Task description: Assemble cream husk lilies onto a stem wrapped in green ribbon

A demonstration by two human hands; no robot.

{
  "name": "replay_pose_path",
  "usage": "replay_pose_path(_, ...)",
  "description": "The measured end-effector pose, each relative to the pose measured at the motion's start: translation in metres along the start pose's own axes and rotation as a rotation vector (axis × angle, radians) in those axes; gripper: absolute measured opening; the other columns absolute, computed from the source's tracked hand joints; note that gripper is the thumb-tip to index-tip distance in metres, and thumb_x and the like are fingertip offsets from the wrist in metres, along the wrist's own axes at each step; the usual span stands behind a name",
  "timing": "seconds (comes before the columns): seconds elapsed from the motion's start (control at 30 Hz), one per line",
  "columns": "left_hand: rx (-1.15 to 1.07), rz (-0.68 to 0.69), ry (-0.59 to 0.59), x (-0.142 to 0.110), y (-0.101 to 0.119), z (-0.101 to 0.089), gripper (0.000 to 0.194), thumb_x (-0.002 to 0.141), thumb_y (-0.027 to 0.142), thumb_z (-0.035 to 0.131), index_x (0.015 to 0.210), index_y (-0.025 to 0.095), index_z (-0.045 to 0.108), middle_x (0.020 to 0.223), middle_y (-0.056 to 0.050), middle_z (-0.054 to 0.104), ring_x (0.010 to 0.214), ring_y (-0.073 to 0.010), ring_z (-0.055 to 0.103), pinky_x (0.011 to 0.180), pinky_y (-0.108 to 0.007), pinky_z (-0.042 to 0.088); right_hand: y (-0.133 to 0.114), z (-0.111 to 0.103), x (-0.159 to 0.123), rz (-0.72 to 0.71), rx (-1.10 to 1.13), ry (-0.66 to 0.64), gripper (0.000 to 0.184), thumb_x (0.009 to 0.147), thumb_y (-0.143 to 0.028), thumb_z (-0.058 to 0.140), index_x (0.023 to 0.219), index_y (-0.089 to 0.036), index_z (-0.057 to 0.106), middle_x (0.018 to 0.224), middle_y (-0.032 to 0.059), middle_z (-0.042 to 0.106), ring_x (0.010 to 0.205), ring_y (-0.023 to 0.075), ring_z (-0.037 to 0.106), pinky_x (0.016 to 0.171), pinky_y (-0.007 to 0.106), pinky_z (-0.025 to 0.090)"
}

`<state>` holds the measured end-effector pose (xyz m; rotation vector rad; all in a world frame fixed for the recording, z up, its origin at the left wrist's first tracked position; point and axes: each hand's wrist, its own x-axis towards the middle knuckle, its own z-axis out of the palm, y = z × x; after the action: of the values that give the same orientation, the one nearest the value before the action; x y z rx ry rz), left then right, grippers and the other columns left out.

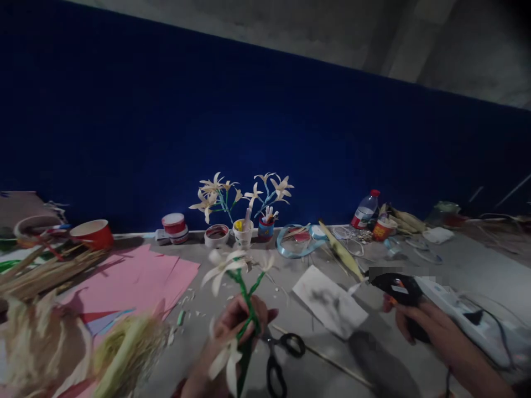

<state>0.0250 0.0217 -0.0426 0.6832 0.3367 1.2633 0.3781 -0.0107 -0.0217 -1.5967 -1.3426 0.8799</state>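
My left hand (pixel 236 326) is closed round the green stem of a handmade flower sprig (pixel 232 271) with pale cream petals, held upright over the grey table. My right hand (pixel 418 320) grips a black glue gun (pixel 396 288) with an orange trigger, off to the right and apart from the sprig. Black scissors (pixel 279 356) lie on the table just right of my left hand.
Pink paper (pixel 136 279) and dried husk strips (pixel 45 271) lie at the left. Cups, tape rolls and two finished flower sprigs (pixel 244 196) line the blue wall. A white paper sheet (pixel 329 301), a water bottle (pixel 365 210) and a white power strip (pixel 464 309) are to the right.
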Motion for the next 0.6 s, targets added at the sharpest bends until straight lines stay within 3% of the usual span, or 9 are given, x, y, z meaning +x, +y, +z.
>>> replay_pose_path(0.1, -0.066, -0.144, -0.111, 0.018, -0.023, 0.032, 0.023, 0.063, 0.025, 0.082, 0.066, 0.016, 0.061, 0.064, 0.003, 0.057, 0.063, -0.0108, 0.051, 0.099, -0.042, 0.038, 0.001, 0.011, -0.001, 0.015, 0.023, -0.013, 0.036, 0.076, -0.054, 0.059, 0.073, -0.018, 0.063, 0.048, -0.0021, 0.055, 0.046, 0.0154, 0.049, 0.050, 0.029, 0.042)
replay_pose_path(0.17, -0.056, -0.293, -0.038, 0.033, -0.045, 0.046, 0.031, 0.052, 0.021, 0.087, 0.066, 0.016, 0.060, 0.067, 0.003, 0.059, 0.064, -0.0113, 0.053, 0.090, -0.039, 0.044, 0.005, 0.021, -0.001, 0.024, 0.031, 0.002, 0.036, 0.073, -0.054, 0.061, 0.077, -0.018, 0.063, 0.048, -0.0032, 0.054, 0.045, 0.0152, 0.049, 0.048, 0.029, 0.041)
replay_pose_path(0.23, -0.043, -0.342, 0.003, 0.047, -0.069, 0.051, 0.031, 0.052, 0.020, 0.085, 0.069, 0.016, 0.060, 0.065, 0.003, 0.058, 0.062, -0.0112, 0.052, 0.077, -0.035, 0.048, 0.011, 0.029, -0.001, 0.033, 0.033, 0.046, 0.037, 0.070, -0.054, 0.062, 0.079, -0.018, 0.063, 0.046, -0.0042, 0.053, 0.043, 0.0151, 0.048, 0.046, 0.028, 0.040)
replay_pose_path(0.33, 0.000, -0.369, 0.057, 0.060, -0.098, 0.044, 0.031, 0.051, 0.021, 0.084, 0.065, 0.016, 0.057, 0.065, 0.003, 0.057, 0.058, -0.0096, 0.050, 0.059, -0.024, 0.042, 0.019, 0.036, -0.003, 0.045, 0.048, 0.128, 0.036, 0.071, -0.053, 0.062, 0.079, -0.018, 0.062, 0.044, -0.0051, 0.052, 0.043, 0.0152, 0.049, 0.044, 0.027, 0.038)
replay_pose_path(0.43, 0.022, -0.366, 0.100, 0.061, -0.116, 0.032, 0.030, 0.052, 0.019, 0.083, 0.065, 0.016, 0.055, 0.066, 0.004, 0.057, 0.061, -0.0090, 0.051, 0.058, -0.021, 0.040, 0.020, 0.035, -0.002, 0.051, 0.076, 0.181, 0.034, 0.070, -0.052, 0.063, 0.075, -0.019, 0.060, 0.042, -0.0055, 0.052, 0.042, 0.0152, 0.049, 0.044, 0.028, 0.039)
replay_pose_path(0.6, 0.008, -0.328, 0.109, 0.055, -0.128, 0.020, 0.031, 0.054, 0.018, 0.081, 0.067, 0.017, 0.054, 0.067, 0.005, 0.057, 0.063, -0.0091, 0.053, 0.064, -0.022, 0.043, 0.011, 0.005, 0.001, 0.068, 0.086, 0.364, 0.035, 0.063, -0.054, 0.063, 0.069, -0.020, 0.059, 0.039, -0.0049, 0.051, 0.039, 0.0151, 0.046, 0.041, 0.028, 0.037)
